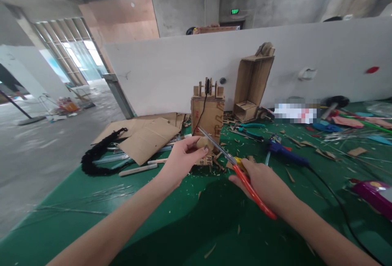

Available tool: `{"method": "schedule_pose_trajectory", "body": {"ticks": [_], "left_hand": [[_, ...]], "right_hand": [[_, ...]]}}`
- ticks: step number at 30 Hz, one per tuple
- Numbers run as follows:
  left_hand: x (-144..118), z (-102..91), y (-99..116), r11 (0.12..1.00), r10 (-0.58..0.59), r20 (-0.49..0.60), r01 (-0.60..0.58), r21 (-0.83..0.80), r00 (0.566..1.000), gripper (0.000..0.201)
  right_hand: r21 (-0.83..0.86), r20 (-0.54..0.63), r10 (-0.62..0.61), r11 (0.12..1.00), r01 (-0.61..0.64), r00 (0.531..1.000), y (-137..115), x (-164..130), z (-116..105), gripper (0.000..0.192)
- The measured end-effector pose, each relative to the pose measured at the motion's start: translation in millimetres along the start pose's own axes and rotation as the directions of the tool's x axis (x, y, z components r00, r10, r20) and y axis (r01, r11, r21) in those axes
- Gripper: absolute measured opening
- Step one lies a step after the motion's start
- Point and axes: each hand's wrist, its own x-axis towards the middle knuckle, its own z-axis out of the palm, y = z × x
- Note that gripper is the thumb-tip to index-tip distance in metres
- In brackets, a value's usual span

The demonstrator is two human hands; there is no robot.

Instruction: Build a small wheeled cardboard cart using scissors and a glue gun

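Left hand point(180, 158): pinching a small cardboard piece point(202, 142) above the green table point(128, 217). Right hand point(263, 182): gripping orange-handled scissors point(235, 166), blades meeting that piece. Behind: cardboard box model point(208, 115) standing upright, black wire hanging down it; blue glue gun point(286, 151) lying right.

The scissors point(235, 164) have bright, smooth metal blades and glossy orange plastic handles. The small cardboard piece point(202, 142) at the blades is matt brown, rough at its edge. Behind it, the cardboard box point(208, 115) is dull corrugated board with printed marks. The counter point(183, 225) wears a matt green cloth-like cover, littered with cardboard shavings. Right of the box, the glue gun point(284, 151) is blue plastic, faintly shiny.
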Motion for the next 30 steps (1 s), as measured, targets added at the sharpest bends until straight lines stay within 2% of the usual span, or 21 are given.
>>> {"method": "schedule_pose_trajectory", "body": {"ticks": [10, 16, 21, 24, 30], "left_hand": [[1.8, -2.1, 5.1, 1.0, -0.019, -0.012, 0.019, -0.01, 1.0, 0.029], [1.9, -2.7, 3.7, 0.999, 0.025, 0.005, -0.025, 0.037, 1.0, 0.03], [1.8, -2.7, 2.4, 0.997, 0.01, -0.024, -0.008, 0.071, 1.0, 0.03], [1.9, -3.2, 1.9, 0.997, 0.001, -0.004, 0.0, 0.081, 1.0, 0.03], [2.4, -3.8, -1.9, 0.996, 0.009, 0.025, -0.011, 0.088, 1.0, 0.03]], "right_hand": [[0.122, 0.029, -0.125, 0.985, 0.121, 0.992, -0.2, -5.6, -7.9, 0.039], [0.096, 0.031, -0.053, 0.994, 0.05, 0.998, -2.0, -4.5, -3.1, 0.037], [0.09, -0.005, -0.043, 0.995, 0.043, 0.999, -1.3, -4.2, -1.2, 0.032], [0.097, -0.017, -0.037, 0.995, 0.039, 0.999, 0.1, -2.6, -1.2, 0.029], [0.013, -0.042, -0.028, 1.0, 0.028, 0.999, 3.1, 1.2, 1.9, 0.036]]}}
